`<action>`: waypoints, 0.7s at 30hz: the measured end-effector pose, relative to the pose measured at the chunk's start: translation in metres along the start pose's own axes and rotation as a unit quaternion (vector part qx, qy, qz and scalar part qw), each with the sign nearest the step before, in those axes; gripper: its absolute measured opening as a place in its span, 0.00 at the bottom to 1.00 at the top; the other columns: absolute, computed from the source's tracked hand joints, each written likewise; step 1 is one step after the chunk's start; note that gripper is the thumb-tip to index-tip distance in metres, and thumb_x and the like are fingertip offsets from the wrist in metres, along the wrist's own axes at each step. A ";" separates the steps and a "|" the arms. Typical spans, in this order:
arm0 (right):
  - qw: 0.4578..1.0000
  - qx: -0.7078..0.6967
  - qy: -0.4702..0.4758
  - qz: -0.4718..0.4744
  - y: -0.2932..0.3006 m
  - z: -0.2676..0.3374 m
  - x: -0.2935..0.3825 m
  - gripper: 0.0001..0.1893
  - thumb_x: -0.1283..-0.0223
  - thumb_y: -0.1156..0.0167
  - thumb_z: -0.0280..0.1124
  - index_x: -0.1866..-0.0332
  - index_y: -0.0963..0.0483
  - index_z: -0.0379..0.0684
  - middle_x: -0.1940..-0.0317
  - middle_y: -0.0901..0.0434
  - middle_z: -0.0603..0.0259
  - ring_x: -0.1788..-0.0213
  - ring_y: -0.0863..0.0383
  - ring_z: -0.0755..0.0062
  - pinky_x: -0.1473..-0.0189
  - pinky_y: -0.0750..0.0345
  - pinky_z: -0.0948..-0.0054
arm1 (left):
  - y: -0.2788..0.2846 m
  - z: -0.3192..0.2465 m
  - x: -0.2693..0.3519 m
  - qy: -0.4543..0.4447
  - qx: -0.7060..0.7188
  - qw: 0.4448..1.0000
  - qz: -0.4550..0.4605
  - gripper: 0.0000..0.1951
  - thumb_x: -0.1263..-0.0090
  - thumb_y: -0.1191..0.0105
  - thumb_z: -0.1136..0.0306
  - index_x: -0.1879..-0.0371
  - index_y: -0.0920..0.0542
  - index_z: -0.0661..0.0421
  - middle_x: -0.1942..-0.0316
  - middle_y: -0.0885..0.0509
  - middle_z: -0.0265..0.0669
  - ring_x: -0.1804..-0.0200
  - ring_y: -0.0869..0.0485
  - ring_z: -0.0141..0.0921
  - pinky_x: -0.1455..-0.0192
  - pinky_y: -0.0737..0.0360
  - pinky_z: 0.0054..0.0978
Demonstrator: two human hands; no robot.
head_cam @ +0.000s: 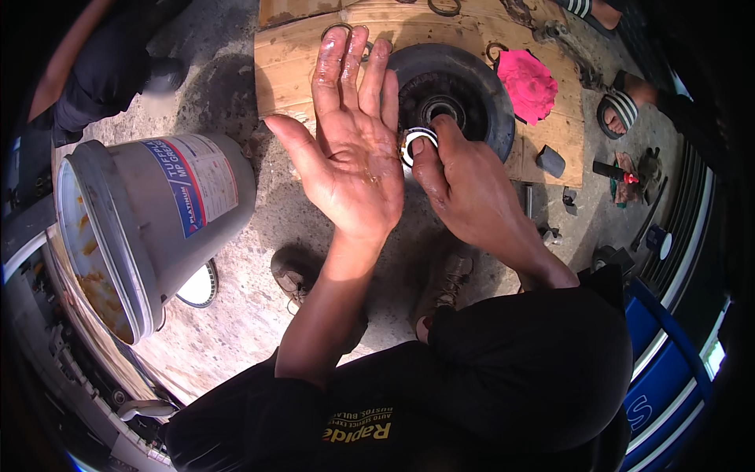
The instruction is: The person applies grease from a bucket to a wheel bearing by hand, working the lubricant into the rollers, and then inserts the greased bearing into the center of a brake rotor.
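My left hand [354,147] is held palm up with the fingers apart, its skin shiny with grease and a brownish smear on the palm. In my right hand [466,171] is a metal bearing ring [420,137], pinched between thumb and fingers, its near edge at the outer side of my left palm. Brown grease shows on the ring's left side. Beneath and beyond both hands, a round black wheel hub or drum [483,112] with a central bore lies on flattened cardboard [283,76]. Part of it is hidden by my hands.
A large grease pail [159,206] with a smeared lid stands at left. A pink cloth [527,85], several rings and a dark block [550,161] lie on the cardboard. Tools lie on the concrete at right. Another person's sandalled foot [617,115] and a person's dark-clothed leg [100,88] are nearby.
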State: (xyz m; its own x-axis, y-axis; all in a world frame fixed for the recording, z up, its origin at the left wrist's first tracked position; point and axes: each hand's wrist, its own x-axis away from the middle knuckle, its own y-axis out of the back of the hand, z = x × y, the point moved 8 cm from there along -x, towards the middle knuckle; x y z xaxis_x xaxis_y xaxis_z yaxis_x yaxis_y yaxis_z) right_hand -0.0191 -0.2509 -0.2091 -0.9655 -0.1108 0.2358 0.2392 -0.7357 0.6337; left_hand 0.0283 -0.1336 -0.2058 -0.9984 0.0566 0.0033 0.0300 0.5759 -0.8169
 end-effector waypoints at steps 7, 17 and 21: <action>0.999 0.022 -0.011 0.020 -0.013 0.010 0.005 0.15 0.17 0.45 0.33 0.45 0.35 0.30 0.74 0.19 0.34 0.66 0.16 0.26 0.63 0.24 0.38 | -0.015 -0.001 0.008 -0.037 -0.162 0.980 0.110 0.57 0.26 0.83 0.14 0.07 0.59 0.45 0.08 0.55 0.52 0.08 0.53 0.51 0.08 0.61 0.52; 0.991 -0.127 0.042 0.021 -0.011 0.009 0.008 0.15 0.14 0.49 0.34 0.41 0.37 0.30 0.67 0.20 0.32 0.60 0.17 0.20 0.60 0.26 0.39 | -0.054 -0.012 0.016 -0.052 -0.231 0.967 0.095 0.58 0.29 0.87 0.11 0.07 0.66 0.38 0.08 0.59 0.51 0.08 0.57 0.54 0.09 0.63 0.59; 0.991 -0.130 0.021 0.011 -0.014 0.006 0.012 0.16 0.12 0.50 0.36 0.39 0.36 0.30 0.65 0.19 0.31 0.57 0.17 0.20 0.58 0.25 0.40 | -0.018 0.000 0.010 -0.024 -0.178 0.975 0.128 0.58 0.30 0.89 0.11 0.07 0.65 0.38 0.07 0.59 0.51 0.08 0.57 0.55 0.10 0.63 0.60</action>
State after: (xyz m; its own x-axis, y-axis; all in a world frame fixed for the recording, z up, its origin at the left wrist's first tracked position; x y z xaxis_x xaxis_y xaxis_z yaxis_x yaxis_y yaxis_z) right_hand -0.0339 -0.2380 -0.2108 -0.9653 -0.1521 0.2123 0.2301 -0.8799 0.4157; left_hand 0.0174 -0.1436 -0.1914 -0.9570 0.2025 -0.2076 0.2844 0.7957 -0.5347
